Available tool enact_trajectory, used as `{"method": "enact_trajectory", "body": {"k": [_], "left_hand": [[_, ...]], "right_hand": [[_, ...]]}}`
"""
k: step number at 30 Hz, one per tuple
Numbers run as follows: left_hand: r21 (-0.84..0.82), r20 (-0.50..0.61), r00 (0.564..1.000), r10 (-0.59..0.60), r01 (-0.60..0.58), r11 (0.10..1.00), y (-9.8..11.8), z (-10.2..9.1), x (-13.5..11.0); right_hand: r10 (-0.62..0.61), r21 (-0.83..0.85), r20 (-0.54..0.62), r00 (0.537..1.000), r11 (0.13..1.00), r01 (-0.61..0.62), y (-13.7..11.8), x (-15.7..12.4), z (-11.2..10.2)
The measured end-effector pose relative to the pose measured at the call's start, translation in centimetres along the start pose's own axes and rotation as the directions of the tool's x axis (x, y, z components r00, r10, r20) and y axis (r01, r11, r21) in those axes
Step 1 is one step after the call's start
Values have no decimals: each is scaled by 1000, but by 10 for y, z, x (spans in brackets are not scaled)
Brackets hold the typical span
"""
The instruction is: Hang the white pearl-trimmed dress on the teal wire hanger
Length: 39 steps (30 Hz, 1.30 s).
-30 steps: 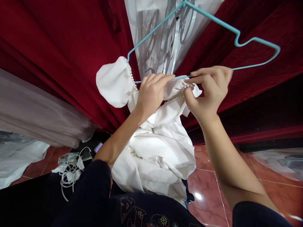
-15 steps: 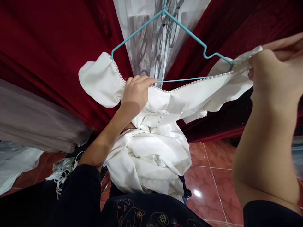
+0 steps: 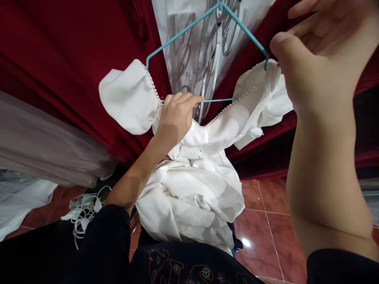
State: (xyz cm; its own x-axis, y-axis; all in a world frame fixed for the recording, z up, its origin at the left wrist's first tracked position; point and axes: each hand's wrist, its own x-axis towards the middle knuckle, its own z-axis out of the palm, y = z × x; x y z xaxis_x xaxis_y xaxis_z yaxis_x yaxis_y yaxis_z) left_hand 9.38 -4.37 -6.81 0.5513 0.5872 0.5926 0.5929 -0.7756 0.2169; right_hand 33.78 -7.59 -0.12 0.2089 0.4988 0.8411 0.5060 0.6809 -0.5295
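Note:
A white dress [image 3: 189,185] with a pearl-trimmed neckline hangs on a turquoise hanger [image 3: 183,32]. Its left puffed sleeve [image 3: 127,98] sits over one end of the hanger, and the right sleeve [image 3: 260,94] hangs on the other end. My left hand [image 3: 177,116] is closed on the dress at the neckline, close to the hanger's lower bar. Beside the right end of the hanger, my right hand [image 3: 322,51] has its fingers apart, with the thumb near the fabric. Part of the right shoulder fabric is hidden behind my right hand.
Dark red curtains [image 3: 74,59] flank a white metal stand [image 3: 213,67] with scrollwork. White cables [image 3: 81,223] lie bundled at the lower left by a black surface [image 3: 35,250]. Red floor tiles [image 3: 263,236] show below, and pale sheer fabric [image 3: 44,142] hangs at left.
My right hand has let go of the sleeve and moved up. The right shoulder, stretched out to the right before, now rests on the hanger's end. My left hand keeps its grip.

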Motion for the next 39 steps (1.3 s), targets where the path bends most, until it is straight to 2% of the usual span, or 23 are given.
{"method": "enact_trajectory", "body": {"k": [2, 3, 6, 7, 9, 12, 14, 17, 20, 22, 24, 26, 28, 29, 30, 31, 32, 35, 37, 38, 39], "left_hand": [[5, 3, 1000, -9, 9, 1000, 4, -1, 0], [3, 2, 1000, -10, 10, 1000, 5, -1, 1], [-12, -3, 1000, -2, 2, 1000, 7, 4, 0], [-24, -6, 1000, 5, -6, 1000, 6, 6, -1], [-61, -32, 999, 32, -34, 998, 3, 9, -5], [-107, -170, 985, -2, -17, 994, -4, 5, -12], [-103, -304, 949, -88, 59, 993, -12, -3, -14], [-64, -460, 869, -181, 171, 983, -32, -16, -10], [-49, -582, 801, -137, 133, 990, -57, -25, 0], [-101, -623, 776, -96, 42, 994, -74, -32, 5], [-185, -621, 780, -75, -54, 981, -91, -39, 9], [-276, -645, 759, -85, -128, 953, -108, -47, 10], [-351, -707, 681, -189, -106, 931, -127, -52, 7], [-383, -725, 637, -264, -55, 922, -136, -52, 4], [-419, -713, 611, -343, 21, 908, -143, -51, -1], [-448, -672, 613, -415, 110, 887, -150, -49, -8], [-464, -611, 638, -468, 190, 865, -153, -45, -17], [-483, -328, 785, -526, 339, 807, -142, -35, -46], [-455, -132, 888, -441, 341, 823, -117, -30, -63], [-414, -88, 923, -375, 308, 857, -101, -29, -68], [-382, -91, 949, -303, 248, 890, -85, -27, -70]], "right_hand": [[-108, -25, 53, 993, 994, 110, -6, -17, 8], [-152, -81, 116, 982, 984, 162, -8, -28, 15], [-153, -280, 387, 909, 920, 274, 2, -68, 39], [-113, -343, 409, 906, 900, 267, 9, -81, 47], [-77, -456, 370, 926, 853, 254, 23, -101, 60], [-63, -505, 276, 959, 840, 200, 33, -113, 71], [-37, -505, 244, 969, 849, 160, 32, -113, 75], [-10, -498, 232, 973, 858, 127, 25, -113, 81], [6, -489, 208, 978, 867, 99, 17, -116, 85], [19, -491, 199, 980, 867, 83, 15, -116, 84], [34, -493, 198, 980, 867, 69, 14, -113, 79], [45, -485, 205, 978, 872, 62, 14, -109, 73], [43, -472, 214, 976, 879, 65, 15, -105, 69], [38, -468, 215, 976, 881, 69, 15, -104, 68], [30, -468, 211, 977, 881, 74, 15, -103, 67], [22, -471, 203, 979, 879, 78, 15, -103, 68], [12, -474, 192, 981, 877, 82, 14, -103, 68], [-7, -445, 179, 984, 891, 87, 14, -105, 71], [-7, -412, 179, 984, 907, 81, 15, -106, 72], [0, -406, 178, 984, 911, 74, 15, -107, 72], [9, -409, 175, 984, 910, 65, 16, -106, 73]]}}
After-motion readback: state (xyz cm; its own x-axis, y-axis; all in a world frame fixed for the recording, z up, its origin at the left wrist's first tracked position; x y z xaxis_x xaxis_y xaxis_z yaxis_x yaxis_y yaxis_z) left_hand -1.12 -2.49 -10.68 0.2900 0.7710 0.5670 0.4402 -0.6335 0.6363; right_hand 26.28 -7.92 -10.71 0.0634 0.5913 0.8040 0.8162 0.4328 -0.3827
